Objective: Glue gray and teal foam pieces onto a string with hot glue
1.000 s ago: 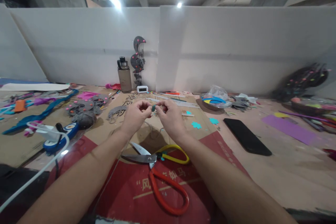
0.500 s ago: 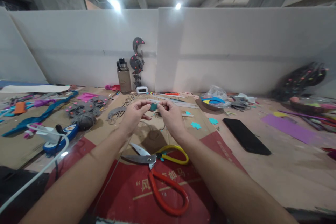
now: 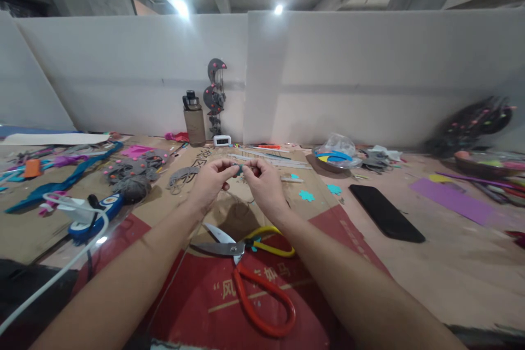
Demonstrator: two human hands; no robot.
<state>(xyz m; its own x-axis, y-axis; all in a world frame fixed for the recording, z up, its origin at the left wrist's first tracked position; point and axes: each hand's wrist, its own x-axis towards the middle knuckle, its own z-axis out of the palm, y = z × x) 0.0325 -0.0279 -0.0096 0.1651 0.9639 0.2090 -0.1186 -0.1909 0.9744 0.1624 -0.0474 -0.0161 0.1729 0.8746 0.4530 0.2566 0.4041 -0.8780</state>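
Note:
Above the cardboard, my left hand [image 3: 212,181] and my right hand [image 3: 264,185] meet at the fingertips. Both are closed in a pinch on a small teal piece [image 3: 239,170], mostly covered by the fingers. A thin dark strand [image 3: 240,198] hangs below them. Nearer to me lies a pair of scissors [image 3: 238,249] with spread blades, one yellow handle and one red handle. To the right of my right hand rest two turquoise flower-shaped cutouts, one closer [image 3: 306,196] and one farther [image 3: 334,189].
A black phone [image 3: 385,213] and a purple sheet [image 3: 451,199] lie to the right. Farther back are a bowl [image 3: 324,164] and a bottle [image 3: 194,123]. On the left are a blue power strip [image 3: 96,221] with a white cable, and grey pieces with pink dots [image 3: 133,167].
My fingertips have drawn closer together over the teal piece, so less of it shows. The scissors and cutouts lie as before.

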